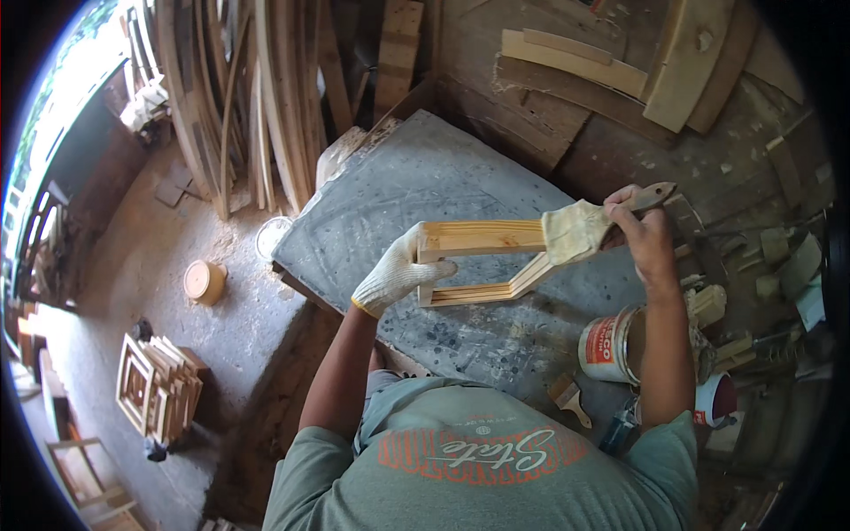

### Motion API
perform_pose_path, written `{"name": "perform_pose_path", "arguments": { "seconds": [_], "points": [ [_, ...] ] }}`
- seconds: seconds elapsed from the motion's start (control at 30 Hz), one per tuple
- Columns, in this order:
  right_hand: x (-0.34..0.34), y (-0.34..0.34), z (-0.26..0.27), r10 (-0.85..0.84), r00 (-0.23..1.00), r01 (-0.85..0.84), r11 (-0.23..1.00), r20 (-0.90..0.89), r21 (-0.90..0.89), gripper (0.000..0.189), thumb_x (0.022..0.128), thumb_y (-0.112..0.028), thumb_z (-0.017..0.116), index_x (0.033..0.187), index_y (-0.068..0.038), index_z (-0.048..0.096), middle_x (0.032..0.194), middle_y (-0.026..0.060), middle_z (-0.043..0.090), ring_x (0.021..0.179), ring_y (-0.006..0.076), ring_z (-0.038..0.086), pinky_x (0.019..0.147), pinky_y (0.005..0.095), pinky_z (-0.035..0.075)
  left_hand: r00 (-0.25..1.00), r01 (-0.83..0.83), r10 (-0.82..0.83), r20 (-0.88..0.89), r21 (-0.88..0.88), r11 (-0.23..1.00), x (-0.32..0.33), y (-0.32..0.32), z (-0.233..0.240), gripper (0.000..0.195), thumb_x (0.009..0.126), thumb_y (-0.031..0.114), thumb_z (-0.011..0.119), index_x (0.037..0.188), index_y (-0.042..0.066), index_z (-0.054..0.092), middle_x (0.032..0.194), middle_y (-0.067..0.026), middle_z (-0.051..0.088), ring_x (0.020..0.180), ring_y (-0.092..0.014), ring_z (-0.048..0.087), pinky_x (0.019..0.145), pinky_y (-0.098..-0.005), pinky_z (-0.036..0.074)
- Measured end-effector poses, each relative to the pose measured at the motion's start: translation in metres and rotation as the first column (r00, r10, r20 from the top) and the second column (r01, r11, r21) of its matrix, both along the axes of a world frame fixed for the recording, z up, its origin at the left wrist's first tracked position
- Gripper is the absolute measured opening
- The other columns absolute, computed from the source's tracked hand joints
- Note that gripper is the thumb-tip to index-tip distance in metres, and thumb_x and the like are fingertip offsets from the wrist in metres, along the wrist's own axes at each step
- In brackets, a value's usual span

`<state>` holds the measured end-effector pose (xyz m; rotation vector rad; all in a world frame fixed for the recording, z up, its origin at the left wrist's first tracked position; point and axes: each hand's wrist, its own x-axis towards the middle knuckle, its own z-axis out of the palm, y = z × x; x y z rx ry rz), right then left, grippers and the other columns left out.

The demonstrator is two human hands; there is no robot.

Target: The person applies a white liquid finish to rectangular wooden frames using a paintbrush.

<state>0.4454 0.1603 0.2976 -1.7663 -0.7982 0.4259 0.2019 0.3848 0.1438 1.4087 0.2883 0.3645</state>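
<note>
My left hand [396,272], in a white knit glove with a yellow cuff, grips the left end of a small angled wooden frame [483,237]. The frame is held over a grey, spotted tabletop [398,176]. My bare right hand [635,222] holds a brush by its wooden handle [654,195]. A pale, cloth-like pad [574,231] lies at the brush's head end and touches the frame's upper right end. Whether the pad wraps the bristles or is held along with the brush, I cannot tell. The frame's far right corner is partly hidden behind the pad.
Beside my right forearm stands a labelled bucket [605,348]; a flat paintbrush [570,400] lies nearer me. Stacked wooden frames [161,388] and a round tub [204,282] are on the floor at left. Long boards [282,99] lean behind; wood pieces [574,63] lie at upper right.
</note>
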Motion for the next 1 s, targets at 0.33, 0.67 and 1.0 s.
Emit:
{"name": "perform_pose_path", "arguments": {
  "seconds": [0.33,0.67,1.0],
  "points": [
    [-0.018,-0.038,0.034,-0.026,0.561,-0.078,0.993,0.827,0.084,0.006,0.092,-0.009,0.063,0.094,-0.004,0.066,0.095,0.0073,0.069,0.088,0.0189,0.068,0.073,0.0329,0.057,0.999,-0.028,0.028,-0.018,0.0,1.0,0.003,-0.001,0.003,0.049,0.081,0.015,0.078,0.122,0.003,0.056,0.105,-0.0032,0.065,0.096,-0.012,0.061,0.088,-0.0295,0.05],
    [-0.02,-0.077,-0.001,0.37,0.262,-0.158,0.928,0.891,-0.338,0.026,0.077,-0.011,0.069,0.102,-0.011,0.072,0.105,0.009,0.071,0.1,0.0268,0.066,0.082,0.0413,0.05,0.999,-0.042,0.043,-0.015,0.068,0.997,0.008,0.007,-0.006,0.048,0.081,0.014,0.079,0.123,0.004,0.057,0.106,-0.0006,0.064,0.095,-0.009,0.059,0.086,-0.0276,0.05],
    [-0.045,-0.072,0.021,0.402,0.319,-0.187,0.914,0.858,-0.359,0.023,0.074,-0.009,0.071,0.096,-0.007,0.071,0.102,0.0093,0.071,0.096,0.0296,0.065,0.086,0.0426,0.047,0.997,-0.031,0.033,-0.066,0.031,0.999,0.003,0.004,-0.011,0.049,0.079,0.014,0.081,0.121,0.004,0.058,0.106,0.0001,0.064,0.098,-0.009,0.056,0.089,-0.0275,0.047]
  ]
}}
